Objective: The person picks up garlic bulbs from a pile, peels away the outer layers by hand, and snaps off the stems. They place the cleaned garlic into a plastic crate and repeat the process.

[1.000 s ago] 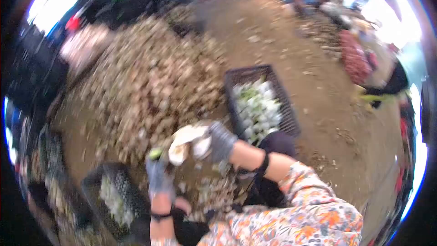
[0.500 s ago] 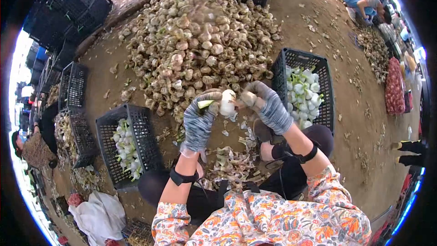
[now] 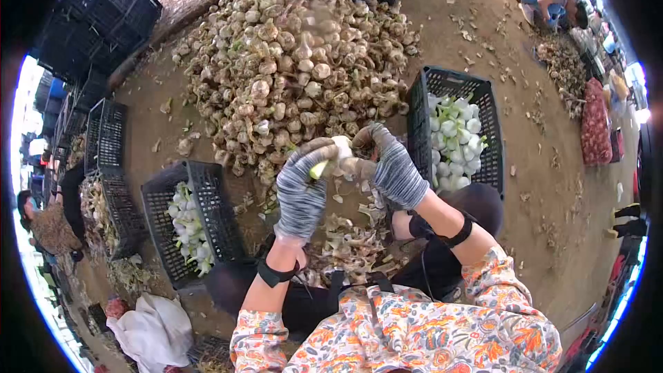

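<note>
In front of me, a peeled white garlic bulb is gripped between both hands. My left hand, in a grey striped glove, is closed on it, and the cut green stem sticks out beside the thumb. The gloved fingers of my right hand are bent against the bulb's other side and partly cover it. Just beyond the hands rises a big heap of unpeeled garlic. Beneath them, loose garlic skins lie between my legs.
To the right stands a black crate of white garlic; another black crate with garlic is at the left. Stacked crates are at the far left. A person bends over at the upper right, and another person is at the left edge.
The right hand has come in from beside the bulb, and its fingers now wrap over the bulb's right side. The left hand keeps its hold. The whole view has shifted slightly.
</note>
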Demonstrator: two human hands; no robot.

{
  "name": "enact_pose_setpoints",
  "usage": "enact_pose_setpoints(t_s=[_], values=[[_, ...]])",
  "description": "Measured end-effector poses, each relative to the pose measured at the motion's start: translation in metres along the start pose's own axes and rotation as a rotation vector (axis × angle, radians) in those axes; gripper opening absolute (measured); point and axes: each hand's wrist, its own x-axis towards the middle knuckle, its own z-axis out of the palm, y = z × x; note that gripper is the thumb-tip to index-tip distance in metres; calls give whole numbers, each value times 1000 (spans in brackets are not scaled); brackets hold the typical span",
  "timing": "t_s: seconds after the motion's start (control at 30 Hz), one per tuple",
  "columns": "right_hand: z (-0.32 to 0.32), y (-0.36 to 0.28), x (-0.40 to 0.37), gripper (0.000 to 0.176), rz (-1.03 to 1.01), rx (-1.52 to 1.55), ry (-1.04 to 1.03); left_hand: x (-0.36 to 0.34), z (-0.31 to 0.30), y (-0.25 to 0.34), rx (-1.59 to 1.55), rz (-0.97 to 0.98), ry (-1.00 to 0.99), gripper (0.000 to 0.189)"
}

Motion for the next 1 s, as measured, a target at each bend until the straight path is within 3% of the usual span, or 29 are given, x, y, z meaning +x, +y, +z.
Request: enact_pose_setpoints(t_s=[0.03,0.1,0.17,0.23,0.3,0.37,0.4,0.5,0.63,0.7,0.8,0.9,0.93,0.97,1.0], values=[[-1,-1,0,19,5,5,4,0,0,3,150,81,-38,21],[-7,-5,3,19,327,622,-174,-3,0,-3,103,67,-39,22],[-8,8,5,17,262,528,-148,-4,-1,-6,-146,-44,-18,24],[-9,9,5,16,356,681,-133,-3,0,-7,-121,-16,-26,24],[-13,0,7,15,397,622,-175,-3,0,-10,-44,-14,9,22],[-10,-8,7,16,380,521,-70,-3,2,-4,5,-32,-5,20],[-5,7,5,21,161,396,-102,-3,3,-1,52,-49,-32,18],[-5,12,5,25,328,378,-170,-6,3,-7,-4,-57,-58,24],[-12,15,5,25,360,571,-212,-5,3,-8,-90,-113,-26,19],[-13,20,2,28,316,562,-192,-6,4,-9,-70,-103,-3,19],[-9,2,0,25,156,309,-59,-5,4,-7,73,-42,-3,19],[-3,8,-3,25,-3,233,-94,-6,5,-7,242,122,-30,17],[-5,8,-4,25,127,332,-79,-6,4,-5,52,1,-8,16],[-7,23,0,25,128,332,-79,-6,3,-4,-137,-121,16,15],[-10,50,8,24,115,15,36,-7,0,-13,-324,-146,36,14]])
